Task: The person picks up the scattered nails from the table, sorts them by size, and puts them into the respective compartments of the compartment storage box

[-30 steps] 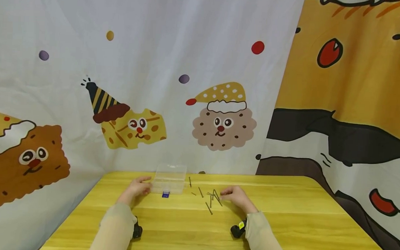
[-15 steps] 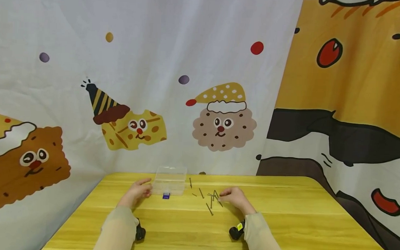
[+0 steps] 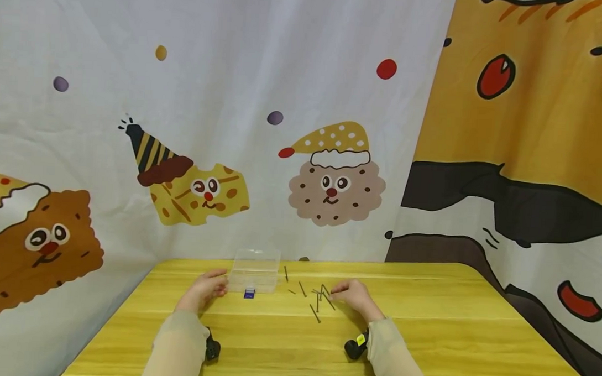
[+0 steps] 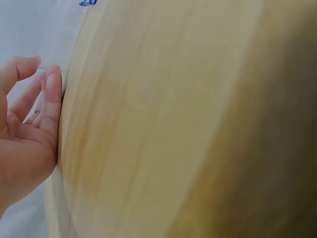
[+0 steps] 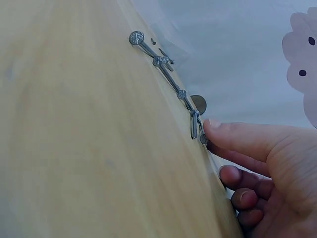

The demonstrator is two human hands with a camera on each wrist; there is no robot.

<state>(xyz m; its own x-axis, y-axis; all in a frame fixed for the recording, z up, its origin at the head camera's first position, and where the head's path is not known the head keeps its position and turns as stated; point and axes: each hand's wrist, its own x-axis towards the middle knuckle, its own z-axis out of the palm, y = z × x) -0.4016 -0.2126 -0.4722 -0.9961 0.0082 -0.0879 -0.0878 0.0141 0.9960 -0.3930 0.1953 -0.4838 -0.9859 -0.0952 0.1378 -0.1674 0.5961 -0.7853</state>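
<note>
A clear plastic box (image 3: 253,280) with a blue latch (image 3: 249,293) stands at the back of the table, its lid (image 3: 256,257) raised. At its left side is my left hand (image 3: 209,287), loosely bent fingers right at the wall; the left wrist view shows thumb and fingers apart. Several metal nails (image 3: 318,302) lie scattered right of the box, some crossing in a small heap. My right hand (image 3: 353,295) is at the heap's right edge, thumb (image 5: 233,133) and forefinger tips close together beside a nail head (image 5: 204,139). I cannot tell whether they pinch that nail.
The yellow wood-grain table (image 3: 285,348) ends at a back edge just behind the box. Beyond it hangs a white curtain (image 3: 226,58) with cartoon prints. A single nail (image 3: 286,274) lies close to the box's right side.
Both hands, the box and the nails stay practically in place. The head view shifts slightly, and the right fingertips remain at the heap's edge.
</note>
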